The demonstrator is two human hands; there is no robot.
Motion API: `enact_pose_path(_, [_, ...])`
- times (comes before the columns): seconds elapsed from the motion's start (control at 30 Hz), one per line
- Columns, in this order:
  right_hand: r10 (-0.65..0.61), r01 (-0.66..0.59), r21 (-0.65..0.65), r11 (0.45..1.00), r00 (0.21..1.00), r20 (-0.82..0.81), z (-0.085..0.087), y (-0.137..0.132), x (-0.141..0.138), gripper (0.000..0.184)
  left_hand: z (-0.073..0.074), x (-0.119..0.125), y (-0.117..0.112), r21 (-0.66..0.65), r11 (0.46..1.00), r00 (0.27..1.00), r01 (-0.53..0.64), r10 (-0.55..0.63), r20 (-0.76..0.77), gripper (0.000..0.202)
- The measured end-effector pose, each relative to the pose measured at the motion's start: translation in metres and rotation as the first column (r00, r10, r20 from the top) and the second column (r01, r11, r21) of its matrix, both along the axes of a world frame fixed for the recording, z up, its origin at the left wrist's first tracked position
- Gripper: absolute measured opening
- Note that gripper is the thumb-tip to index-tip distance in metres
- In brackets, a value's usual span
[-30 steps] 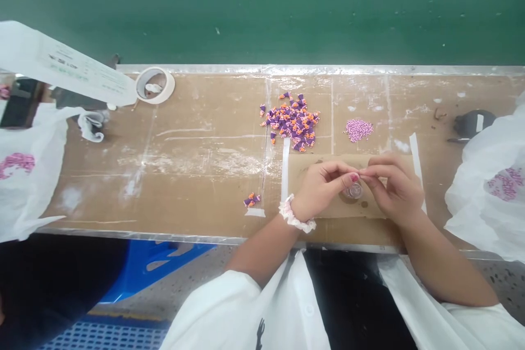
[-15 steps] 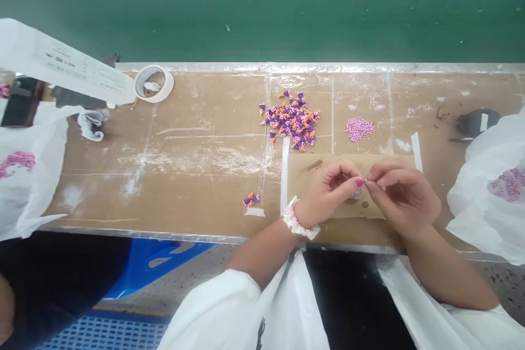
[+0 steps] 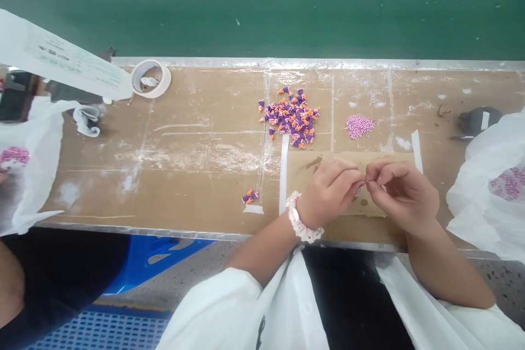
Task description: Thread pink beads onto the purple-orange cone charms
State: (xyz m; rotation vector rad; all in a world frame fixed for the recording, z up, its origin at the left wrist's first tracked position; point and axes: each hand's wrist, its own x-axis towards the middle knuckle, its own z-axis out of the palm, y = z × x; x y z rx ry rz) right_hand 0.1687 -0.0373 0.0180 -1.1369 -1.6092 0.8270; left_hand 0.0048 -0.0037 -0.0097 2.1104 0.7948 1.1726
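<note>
My left hand (image 3: 328, 188) and my right hand (image 3: 400, 191) meet fingertip to fingertip over a taped-down brown card (image 3: 303, 167) on the bench. Both hands are pinched closed on something tiny that I cannot make out. A small clear round thing lies under the fingers and is mostly hidden. A white scrunchie (image 3: 301, 224) circles my left wrist. Beyond the hands lie a pile of purple and orange pieces (image 3: 292, 117) and a small heap of pink beads (image 3: 359, 126). A few purple and orange pieces (image 3: 250, 197) sit apart to the left.
A roll of white tape (image 3: 151, 77) lies at the back left beside a printed sheet (image 3: 61, 60). White plastic bags (image 3: 492, 186) flank the bench on both sides. A dark tool (image 3: 476, 120) rests at the far right. Another person's dark sleeve (image 3: 49, 279) shows at lower left.
Both hands have drawn closer to me and lifted slightly, fingertips still pinched together. The clear round thing, visible a second ago, is now mostly covered.
</note>
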Motion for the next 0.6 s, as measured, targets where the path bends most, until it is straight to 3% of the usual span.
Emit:
enact_pose_path(0.23, [0.011, -0.012, -0.04, 0.999, 1.0, -0.011, 0.001, 0.0, 0.001, 0.027, -0.003, 0.002, -0.001, 0.13, 0.99, 0.998, -0.053, 0.056, -0.015, 0.012])
enact_pose_path(0.33, [-0.002, 0.001, -0.036, 0.999, 1.0, -0.022, 0.006, 0.0, 0.005, 0.026, 0.0, 0.001, 0.0, -0.027, 0.997, 0.996, -0.072, 0.073, 0.046, 0.012])
enact_pose_path(0.43, [0.047, -0.035, -0.079, 0.996, 0.986, 0.157, 0.008, 0.001, 0.012, 0.022, 0.004, -0.001, 0.003, -0.237, 0.968, 0.989, -0.087, 0.113, 0.099, 0.017])
enact_pose_path(0.53, [0.171, -0.123, -0.134, 0.983, 0.877, 0.45, 0.007, 0.001, 0.018, 0.014, 0.005, -0.004, 0.005, -0.372, 0.925, 0.979, -0.079, 0.142, 0.146, 0.018])
enact_pose_path(0.6, [0.226, -0.171, -0.15, 0.974, 0.808, 0.544, 0.005, 0.001, 0.02, 0.011, 0.005, -0.005, 0.005, -0.416, 0.907, 0.975, -0.062, 0.143, 0.168, 0.019])
